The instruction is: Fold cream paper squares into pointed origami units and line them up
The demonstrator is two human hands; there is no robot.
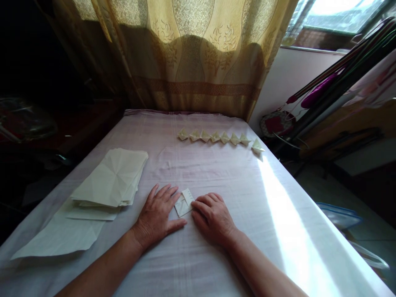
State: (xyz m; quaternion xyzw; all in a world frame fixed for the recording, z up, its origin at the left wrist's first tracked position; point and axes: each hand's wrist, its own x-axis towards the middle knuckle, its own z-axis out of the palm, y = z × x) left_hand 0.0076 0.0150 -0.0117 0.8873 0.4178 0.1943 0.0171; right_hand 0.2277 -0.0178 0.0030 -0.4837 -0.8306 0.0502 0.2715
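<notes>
White folded-paper square [184,205]: small, flat, creased;
Left hand [158,211]: grip spread wide beside it;
Right hand [213,215]: curled at its edge; cannot tell whether grip pinches

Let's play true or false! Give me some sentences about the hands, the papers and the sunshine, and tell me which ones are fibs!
1. The small folded paper lies between the left hand and the right hand. True.
2. The paper stack is beside the right hand. False: it is over on the left hand's side.
3. Eight little folded shapes sit farther away than the hands. True.
4. The bright sunlight strip crosses the cloth on the left. False: it is on the right.
5. The left hand is squeezed into a fist. False: its fingers are spread out.
6. A patterned curtain hangs behind the cloth's far edge. True.
</notes>
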